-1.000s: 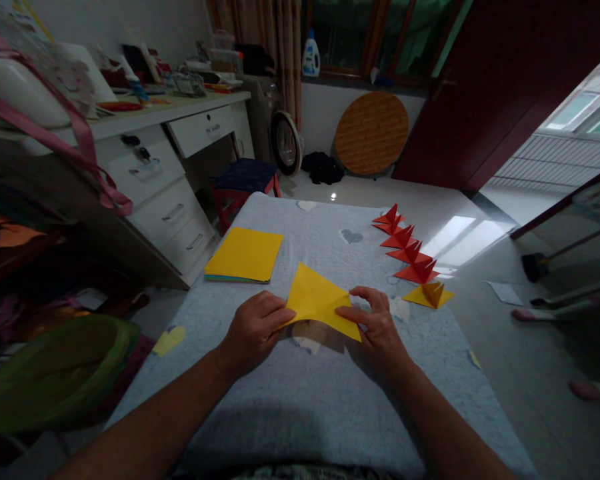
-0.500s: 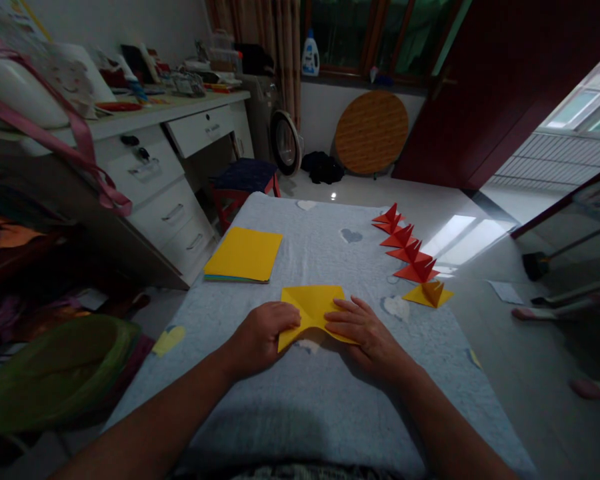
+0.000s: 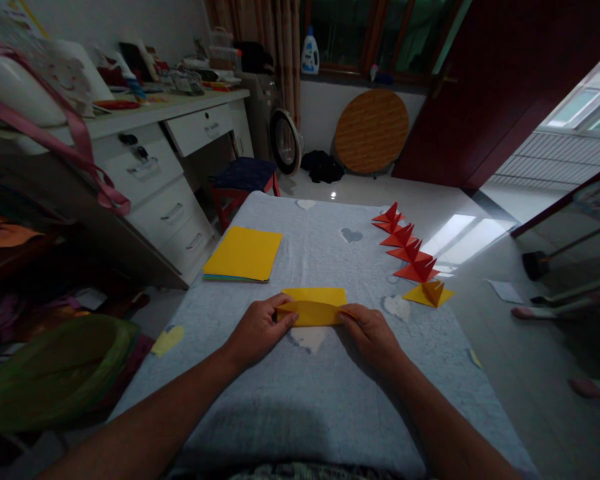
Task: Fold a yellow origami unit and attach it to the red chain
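A yellow sheet of origami paper (image 3: 316, 315) lies in front of me, its near edge bent up and over toward the far edge. My left hand (image 3: 261, 328) pinches its left end between thumb and fingers. At the right end my right hand (image 3: 373, 328) is closed on the same sheet. Beyond my left hand rests a stack of square paper (image 3: 245, 253), yellow on top with blue-green edges below. To the right stand a yellow folded paper piece (image 3: 433, 293) and a row of several red folded paper pieces (image 3: 416, 267).
The work surface is covered by a pale blue cloth (image 3: 310, 413) with heart shapes. Left of it are a white drawer desk (image 3: 160, 180), a stool (image 3: 243, 175) and a green-lined bin (image 3: 60, 373). A round wooden board (image 3: 373, 132) leans on the back wall.
The sheet's near edge has been lifted and bent away from me. My right hand has gone from lying spread on the paper to pinching its right end.
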Action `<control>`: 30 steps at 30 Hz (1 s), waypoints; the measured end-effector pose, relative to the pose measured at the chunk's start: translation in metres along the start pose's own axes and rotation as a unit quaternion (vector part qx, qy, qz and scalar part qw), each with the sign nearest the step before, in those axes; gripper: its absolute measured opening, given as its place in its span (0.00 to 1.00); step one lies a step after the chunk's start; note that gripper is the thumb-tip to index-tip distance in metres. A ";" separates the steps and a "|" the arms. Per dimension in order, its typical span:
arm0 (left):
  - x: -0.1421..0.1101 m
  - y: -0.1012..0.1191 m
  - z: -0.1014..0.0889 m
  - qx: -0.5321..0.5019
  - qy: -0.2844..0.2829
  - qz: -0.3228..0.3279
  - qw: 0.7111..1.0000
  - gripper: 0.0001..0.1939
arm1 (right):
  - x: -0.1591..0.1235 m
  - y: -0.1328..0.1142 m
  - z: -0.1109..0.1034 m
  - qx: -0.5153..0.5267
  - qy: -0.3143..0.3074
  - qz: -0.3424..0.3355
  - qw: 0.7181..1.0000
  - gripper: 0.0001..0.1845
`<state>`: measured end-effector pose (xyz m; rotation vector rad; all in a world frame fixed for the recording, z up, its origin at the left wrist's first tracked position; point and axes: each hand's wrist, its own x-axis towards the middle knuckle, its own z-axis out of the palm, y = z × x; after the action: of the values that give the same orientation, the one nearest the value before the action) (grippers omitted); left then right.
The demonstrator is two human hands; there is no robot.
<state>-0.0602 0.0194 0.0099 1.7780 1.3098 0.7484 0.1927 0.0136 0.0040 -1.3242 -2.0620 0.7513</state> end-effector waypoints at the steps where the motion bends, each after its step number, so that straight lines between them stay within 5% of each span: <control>1: 0.001 -0.001 0.002 0.009 0.020 -0.009 1.000 0.11 | 0.001 0.001 0.002 0.003 0.010 0.012 1.000 0.14; 5: 0.003 -0.003 0.007 0.086 0.080 -0.008 0.993 0.22 | 0.005 0.004 0.009 0.014 0.057 0.063 0.996 0.09; 8: 0.004 -0.006 0.009 0.143 0.109 0.002 0.984 0.27 | 0.006 0.004 0.010 0.045 0.073 0.097 0.992 0.16; 18: 0.007 -0.019 0.008 0.181 0.082 0.104 0.975 0.11 | 0.004 0.006 0.016 -0.012 0.107 0.064 0.992 0.17; 21: 0.006 -0.017 0.008 0.209 0.062 0.106 0.970 0.12 | 0.003 0.007 0.016 -0.059 0.077 0.019 0.995 0.08; 30: 0.004 -0.013 0.006 0.205 0.035 0.106 0.972 0.16 | 0.004 0.004 0.015 -0.118 0.052 0.031 0.991 0.07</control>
<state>-0.0604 0.0241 -0.0045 2.2679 1.4111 0.6961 0.1836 0.0163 -0.0084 -1.5273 -2.0833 0.4637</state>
